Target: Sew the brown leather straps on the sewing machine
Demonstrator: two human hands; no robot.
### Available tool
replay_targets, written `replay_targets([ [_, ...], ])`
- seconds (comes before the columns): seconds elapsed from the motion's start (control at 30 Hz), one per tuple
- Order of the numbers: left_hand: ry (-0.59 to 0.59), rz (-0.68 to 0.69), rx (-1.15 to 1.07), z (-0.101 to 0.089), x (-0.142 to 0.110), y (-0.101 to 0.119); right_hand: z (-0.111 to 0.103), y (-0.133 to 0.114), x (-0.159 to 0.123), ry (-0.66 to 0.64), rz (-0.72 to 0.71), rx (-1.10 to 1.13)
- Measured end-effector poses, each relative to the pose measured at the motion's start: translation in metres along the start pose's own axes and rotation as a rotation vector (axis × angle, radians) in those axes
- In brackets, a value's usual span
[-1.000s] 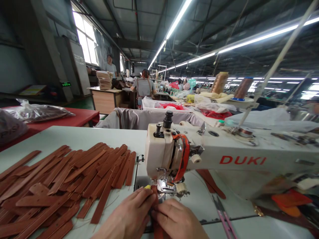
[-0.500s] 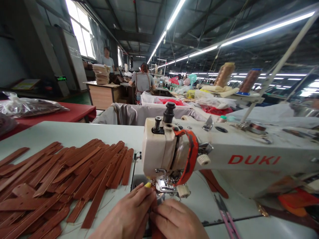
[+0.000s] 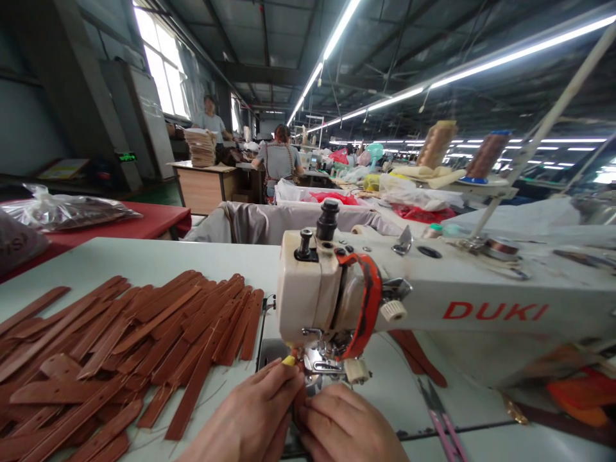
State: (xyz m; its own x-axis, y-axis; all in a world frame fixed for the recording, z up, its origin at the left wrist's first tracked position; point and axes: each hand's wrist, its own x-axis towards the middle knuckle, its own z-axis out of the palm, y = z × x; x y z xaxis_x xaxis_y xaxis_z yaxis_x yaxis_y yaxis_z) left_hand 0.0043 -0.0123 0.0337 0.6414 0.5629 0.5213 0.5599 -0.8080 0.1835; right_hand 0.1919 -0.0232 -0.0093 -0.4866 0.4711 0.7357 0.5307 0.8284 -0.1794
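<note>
My left hand is closed at the needle area of a white sewing machine, with something yellow at a fingertip. Close beside it on the right, my right hand is closed too. Between them runs a brown leather strap, mostly hidden by my fingers, its far end at the metal presser foot. Both hands grip this strap low over the machine bed. A heap of similar brown leather straps lies to the left, several with thread tails.
Pink-handled scissors lie right of my hands, near more leather straps under the machine arm. Thread cones stand behind the machine. A red-covered table with a plastic bag is at left. Two people are farther back.
The whole view has shifted slightly. My hands stay at the presser foot, holding the strap, with hardly any visible movement. The standing person in the background has changed posture a little.
</note>
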Motion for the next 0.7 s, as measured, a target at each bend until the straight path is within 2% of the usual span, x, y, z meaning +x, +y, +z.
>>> replay_targets([
  [0.2,0.044,0.045,0.053,-0.002,0.004,0.0,-0.005,0.0,-0.001,0.018,0.078,0.021],
  [0.4,-0.064,-0.004,0.014,0.002,-0.004,-0.003,-0.003,-0.001,-0.001,0.008,0.08,0.027],
  [0.53,-0.008,-0.014,-0.026,0.001,-0.008,-0.005,-0.005,-0.004,-0.001,0.014,0.08,0.012],
  [0.7,-0.079,-0.225,-0.127,-0.006,0.012,-0.032,-0.006,-0.009,-0.001,-0.062,0.085,-0.035],
])
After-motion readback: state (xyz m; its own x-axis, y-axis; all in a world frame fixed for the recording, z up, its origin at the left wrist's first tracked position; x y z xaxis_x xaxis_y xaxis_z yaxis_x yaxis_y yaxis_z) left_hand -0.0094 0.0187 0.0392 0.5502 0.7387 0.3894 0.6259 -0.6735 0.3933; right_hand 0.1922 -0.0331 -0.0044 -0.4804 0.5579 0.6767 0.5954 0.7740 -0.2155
